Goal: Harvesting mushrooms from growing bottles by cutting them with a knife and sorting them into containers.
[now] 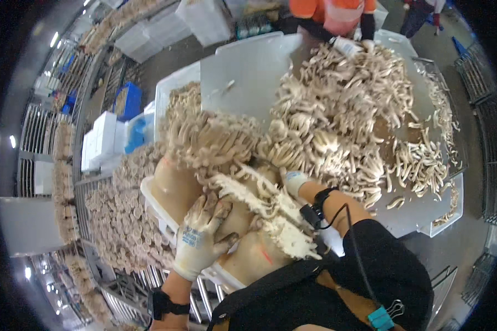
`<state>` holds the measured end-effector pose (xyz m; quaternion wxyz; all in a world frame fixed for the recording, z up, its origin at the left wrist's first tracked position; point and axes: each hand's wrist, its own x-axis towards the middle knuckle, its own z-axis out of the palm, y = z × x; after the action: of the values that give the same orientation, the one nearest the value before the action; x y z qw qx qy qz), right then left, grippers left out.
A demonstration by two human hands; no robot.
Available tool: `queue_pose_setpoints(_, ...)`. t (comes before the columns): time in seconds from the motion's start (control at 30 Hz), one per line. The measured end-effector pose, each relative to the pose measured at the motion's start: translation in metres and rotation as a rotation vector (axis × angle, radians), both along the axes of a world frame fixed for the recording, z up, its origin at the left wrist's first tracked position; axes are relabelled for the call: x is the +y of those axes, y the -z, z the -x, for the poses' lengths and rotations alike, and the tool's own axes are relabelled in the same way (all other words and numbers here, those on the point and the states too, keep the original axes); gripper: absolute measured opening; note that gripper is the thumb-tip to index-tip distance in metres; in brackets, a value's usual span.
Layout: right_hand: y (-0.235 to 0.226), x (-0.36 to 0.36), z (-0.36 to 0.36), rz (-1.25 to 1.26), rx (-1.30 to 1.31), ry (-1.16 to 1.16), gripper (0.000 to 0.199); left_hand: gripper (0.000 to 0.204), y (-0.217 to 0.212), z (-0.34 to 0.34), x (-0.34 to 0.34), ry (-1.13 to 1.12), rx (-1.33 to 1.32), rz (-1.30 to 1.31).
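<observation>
The gloved left hand (204,237) lies flat and open on a tan mushroom bottle (176,187) in the white crate (154,201) at the counter's (248,77) near-left edge. The right hand (294,182) is half hidden; whether it grips the pale mushroom cluster (270,212) I cannot tell. A rough pull could snap stems, and the loose mushroom heap (342,116) could spill over the far edge.

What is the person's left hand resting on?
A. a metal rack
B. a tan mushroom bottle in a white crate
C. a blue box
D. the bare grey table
B: the gloved left hand lies on a tan mushroom bottle standing in the white crate, beside a cluster of white mushrooms; the right hand is further over, at the mushroom pile on the table.
</observation>
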<state>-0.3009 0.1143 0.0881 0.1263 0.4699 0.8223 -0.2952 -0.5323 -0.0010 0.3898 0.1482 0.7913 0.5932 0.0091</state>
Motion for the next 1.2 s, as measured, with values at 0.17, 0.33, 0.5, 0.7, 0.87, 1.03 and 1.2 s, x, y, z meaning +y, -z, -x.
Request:
queue_pose_setpoints(0.17, 0.000, -0.010, 0.035, 0.162, -0.030, -0.094, 0.034, 0.072, -0.010, -0.002, -0.013, -0.030, 0.019, -0.020)
queue_pose_setpoints(0.33, -0.006, 0.005, -0.016, 0.289, 0.041, 0.008, 0.041, 0.056, -0.007, -0.003, -0.023, 0.231, 0.011, -0.398)
queue_pose_setpoints(0.5, -0.042, 0.040, -0.067, -0.103, -0.088, 0.026, 0.041, 0.071, 0.003, 0.008, -0.037, -0.503, 0.095, 0.155)
queue_pose_setpoints(0.7, -0.117, -0.018, -0.067, -0.086, 0.091, -0.005, 0.040, 0.072, 0.022, 0.014, -0.006, -0.284, 0.090, 0.038)
queue_pose_setpoints(0.87, -0.123, -0.067, -0.022, -0.077, 0.221, -0.107, 0.032, 0.069, 0.036, 0.000, 0.020, 0.010, -0.018, -0.067)
queue_pose_setpoints(1.03, -0.106, -0.076, -0.071, -0.180, 0.202, -0.141, 0.041, 0.067, 0.028, -0.028, 0.032, 0.328, -0.018, -0.181)
queue_pose_setpoints(1.2, -0.169, -0.092, -0.121, -0.094, 0.071, 0.187, 0.029, 0.047, 0.046, -0.004, 0.036, -0.205, -0.521, -0.614)
